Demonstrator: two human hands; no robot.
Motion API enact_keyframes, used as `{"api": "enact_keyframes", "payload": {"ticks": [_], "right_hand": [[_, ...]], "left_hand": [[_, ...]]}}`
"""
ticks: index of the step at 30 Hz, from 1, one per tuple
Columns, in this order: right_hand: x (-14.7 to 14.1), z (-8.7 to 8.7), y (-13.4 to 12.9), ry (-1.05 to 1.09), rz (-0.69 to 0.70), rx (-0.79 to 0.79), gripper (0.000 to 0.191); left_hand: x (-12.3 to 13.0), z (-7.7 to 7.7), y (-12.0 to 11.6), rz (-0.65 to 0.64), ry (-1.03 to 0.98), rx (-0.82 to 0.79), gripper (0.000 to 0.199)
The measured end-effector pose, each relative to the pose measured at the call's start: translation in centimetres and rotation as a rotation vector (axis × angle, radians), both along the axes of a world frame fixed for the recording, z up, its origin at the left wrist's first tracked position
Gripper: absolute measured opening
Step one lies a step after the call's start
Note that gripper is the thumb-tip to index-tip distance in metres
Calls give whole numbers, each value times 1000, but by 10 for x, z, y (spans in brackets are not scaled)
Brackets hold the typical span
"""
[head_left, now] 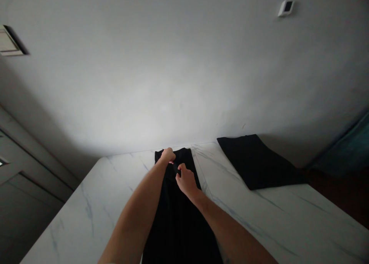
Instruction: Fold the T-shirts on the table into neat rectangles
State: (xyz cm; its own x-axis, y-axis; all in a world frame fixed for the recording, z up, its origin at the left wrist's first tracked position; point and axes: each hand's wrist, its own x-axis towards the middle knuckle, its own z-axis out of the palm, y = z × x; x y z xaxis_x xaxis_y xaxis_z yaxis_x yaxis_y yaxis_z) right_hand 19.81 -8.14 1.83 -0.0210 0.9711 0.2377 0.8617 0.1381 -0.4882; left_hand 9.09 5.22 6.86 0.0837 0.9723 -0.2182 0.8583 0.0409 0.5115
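A long black garment, which looks like a pair of trousers (178, 225), lies on the white marbled table and runs from near the wall toward me. My left hand (168, 155) is closed on the cloth near its far end. Just right of it and closer to me, my right hand (186, 179) has thumb and fingers curled around a raised bit of the same dark cloth. The fingertips are partly hidden, and the dark fabric shows little detail.
A second black cloth piece (259, 164), lying flat, reaches the table's right edge. The marbled tabletop (95, 202) meets a grey wall (173, 64) at the back. A panelled door (25, 202) stands at left, and bluish fabric (346, 148) hangs at right.
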Motion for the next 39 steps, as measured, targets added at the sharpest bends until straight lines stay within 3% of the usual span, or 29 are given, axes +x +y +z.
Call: {"api": "enact_keyframes", "payload": {"ticks": [4, 8, 13, 18, 19, 21, 25, 28, 31, 33, 36, 39], "right_hand": [[10, -1, 6, 232, -108, -124, 45], [26, -4, 9, 262, -54, -111, 37], [43, -16, 12, 318, 28, -152, 27], [49, -31, 22, 691, 49, -289, 29], [49, -33, 23, 737, 74, -256, 31], [46, -34, 26, 797, 175, -166, 37], [38, -31, 30, 902, 436, -199, 41], [30, -30, 36, 791, 529, -247, 39], [23, -31, 41, 468, 529, -81, 39], [19, -31, 42, 227, 549, 20, 41], [14, -28, 37, -66, 615, -16, 42], [12, -24, 26, -145, 613, -50, 49]], "left_hand": [[20, -2, 4, -5, 18, 70, 34], [23, -9, -9, -35, 0, 197, 29], [7, -19, -39, -121, -17, 289, 34], [-4, -25, -84, -132, -50, 349, 21], [-5, -28, -94, -123, -56, 358, 19], [-6, -36, -113, -89, -110, 373, 31], [-11, -59, -132, 163, -384, 279, 56], [-21, -73, -135, 300, -420, 198, 58], [-33, -76, -137, 324, -359, 177, 68], [-40, -72, -141, 310, -294, 185, 71], [-47, -61, -151, 241, -180, 214, 54], [-49, -56, -163, 142, -95, 257, 47]]}}
